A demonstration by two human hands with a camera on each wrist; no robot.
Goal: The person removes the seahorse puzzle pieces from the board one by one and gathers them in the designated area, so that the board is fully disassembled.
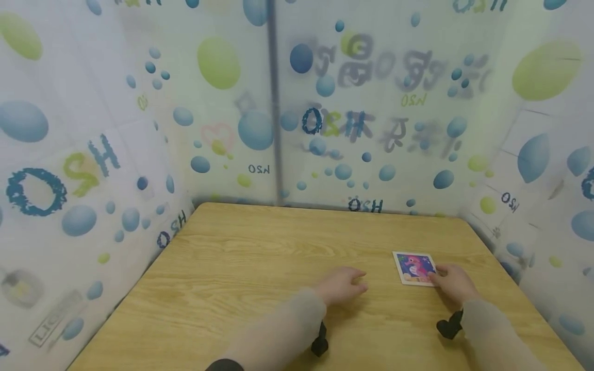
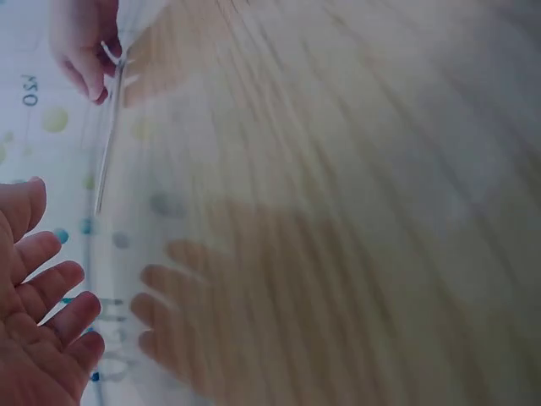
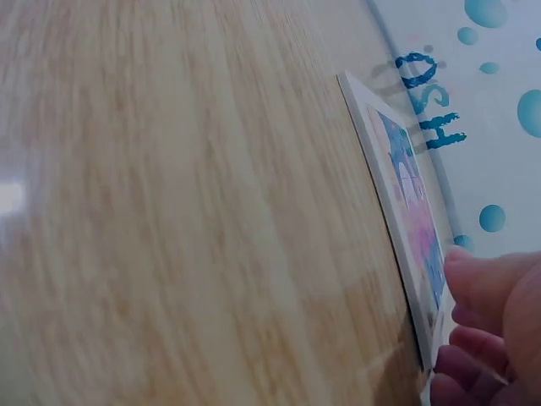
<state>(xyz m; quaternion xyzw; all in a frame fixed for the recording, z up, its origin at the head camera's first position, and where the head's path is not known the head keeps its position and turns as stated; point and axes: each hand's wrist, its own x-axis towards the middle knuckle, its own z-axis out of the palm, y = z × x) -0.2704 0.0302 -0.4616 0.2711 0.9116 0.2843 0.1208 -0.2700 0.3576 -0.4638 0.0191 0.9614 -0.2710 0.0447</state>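
A square picture card (image 1: 413, 267) with a white border and a pink seahorse on purple lies at the right of the table. My right hand (image 1: 455, 285) pinches its right edge, thumb over the printed face and the other fingers at the edge. Seen low in the right wrist view, the card (image 3: 393, 182) looks thin and lies flat or nearly so. My left hand (image 1: 342, 286) hovers over the table left of the card, holding nothing. Its fingers (image 2: 61, 292) are relaxed and slightly spread in the left wrist view.
The wooden table (image 1: 223, 257) has rounded far corners. Patterned white curtains (image 1: 223, 118) with blue and green drops enclose its back and sides. Dark straps with small black pieces (image 1: 449, 325) hang at both wrists.
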